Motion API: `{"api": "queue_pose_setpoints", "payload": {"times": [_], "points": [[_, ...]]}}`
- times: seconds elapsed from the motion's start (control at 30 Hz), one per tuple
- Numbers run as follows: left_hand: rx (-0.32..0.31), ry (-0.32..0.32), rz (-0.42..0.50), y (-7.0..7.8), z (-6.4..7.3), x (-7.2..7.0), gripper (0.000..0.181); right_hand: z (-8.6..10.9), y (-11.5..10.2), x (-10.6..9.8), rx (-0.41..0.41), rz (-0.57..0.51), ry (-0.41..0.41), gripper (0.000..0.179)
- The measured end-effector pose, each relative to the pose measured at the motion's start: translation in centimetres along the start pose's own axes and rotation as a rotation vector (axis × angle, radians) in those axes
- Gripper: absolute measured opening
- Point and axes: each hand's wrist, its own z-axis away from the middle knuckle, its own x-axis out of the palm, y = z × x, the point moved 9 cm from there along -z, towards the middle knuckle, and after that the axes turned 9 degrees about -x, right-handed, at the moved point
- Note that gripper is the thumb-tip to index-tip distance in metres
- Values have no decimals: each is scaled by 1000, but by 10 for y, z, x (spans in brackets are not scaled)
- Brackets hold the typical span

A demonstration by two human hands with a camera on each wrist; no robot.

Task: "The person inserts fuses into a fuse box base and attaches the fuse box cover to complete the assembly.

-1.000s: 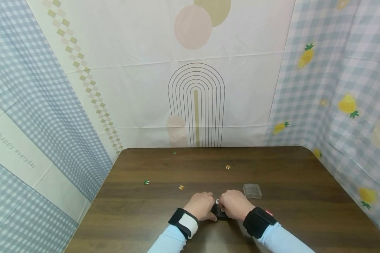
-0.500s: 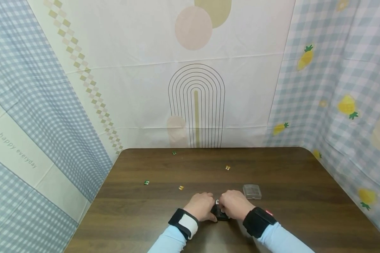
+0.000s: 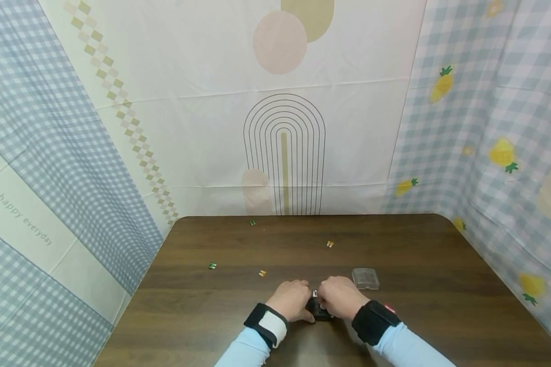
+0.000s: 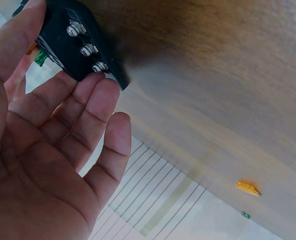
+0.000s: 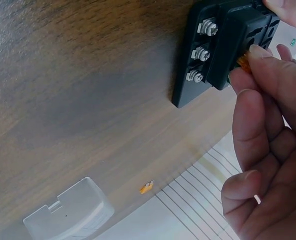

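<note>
A black fuse block (image 5: pixel 225 50) with a row of screw terminals stands between both hands near the front of the table. My left hand (image 3: pixel 290 300) grips its side with thumb and fingers; the left wrist view shows the fuse block (image 4: pixel 60 35) against the fingertips. Between thumb and index finger, my right hand (image 3: pixel 342 296) pinches an orange blade fuse (image 5: pixel 244 63) at the block's slotted face. How deep that fuse sits is hidden by the fingers. A bit of green (image 4: pixel 40 58) also shows at the block's face in the left wrist view.
Loose blade fuses lie beyond the hands: an orange fuse (image 3: pixel 262 273), another orange fuse (image 3: pixel 330 244), a green fuse (image 3: pixel 213 265) and a far green fuse (image 3: pixel 252 223). A clear plastic cover (image 3: pixel 365 279) rests beyond the right hand. Cloth hangs behind the wooden table (image 3: pixel 188 306).
</note>
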Motion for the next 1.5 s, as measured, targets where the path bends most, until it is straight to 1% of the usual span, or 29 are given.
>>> {"api": "queue_pose_setpoints", "payload": {"times": [0.2, 0.3, 0.6, 0.77, 0.87, 1.03, 1.13, 1.3, 1.5], "points": [[-3, -15, 4, 0, 1, 1, 42, -1, -1, 0, 14, 3, -21, 14], [-1, -12, 10, 1, 1, 1, 41, 0, -1, 0, 16, 2, -27, 14], [-2, 1, 7, -1, 0, 2, 42, -1, -2, -3, -6, 3, -13, 15], [-3, 20, 3, -2, 0, 2, 40, -2, -3, -4, -30, 38, 14, 17], [-4, 27, 4, -2, 0, 2, 39, -2, -2, -4, -28, 53, 23, 19], [-6, 22, -8, -2, -2, 3, 40, -3, 0, -6, -12, 32, 11, 19], [-7, 16, -17, -3, -2, 4, 42, -3, 3, -8, 10, 12, -2, 18], [-10, -2, -17, -3, -2, 6, 44, -3, 13, -11, 77, -27, -16, 18], [-11, 4, -19, -1, -1, 6, 47, -1, 31, -14, 162, -15, -4, 13]]}}
